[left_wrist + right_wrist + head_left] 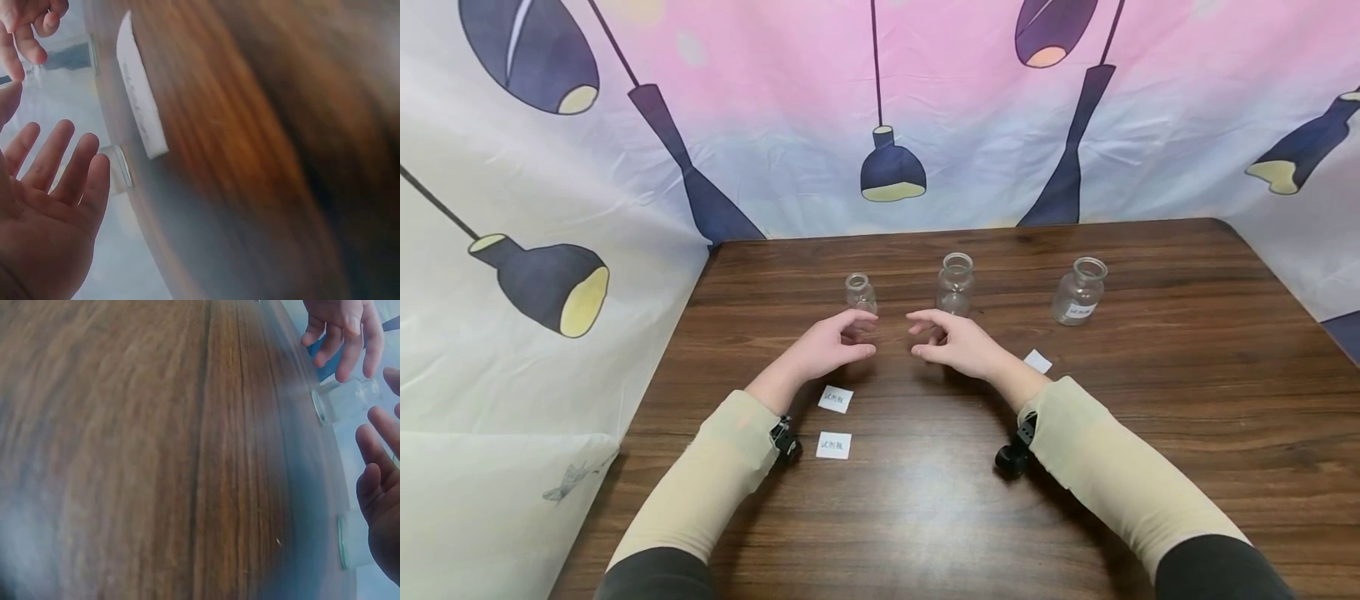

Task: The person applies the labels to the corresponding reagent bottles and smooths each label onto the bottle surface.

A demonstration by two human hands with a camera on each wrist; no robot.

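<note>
Both hands hover over the middle of the table, facing each other with a small gap between the fingertips. The left hand point(835, 343) has relaxed, slightly bent fingers and holds nothing; just beyond its fingertips stands a small glass bottle point(860, 293). Opposite it, the right hand point(958, 342) is likewise loose and holds nothing, in front of a larger glass bottle point(956, 283). Further right, a third glass bottle point(1078, 292) bears a white label point(1080, 312) on its side. In the left wrist view, the left palm point(50, 219) shows with fingers spread.
Two printed white labels, one upper point(835, 399) and one lower point(833, 446), lie on the wooden table point(917, 517) near the left forearm. Another white slip point(1038, 361) lies beside the right wrist, partly covered by it. A patterned cloth point(805, 100) hangs behind the table.
</note>
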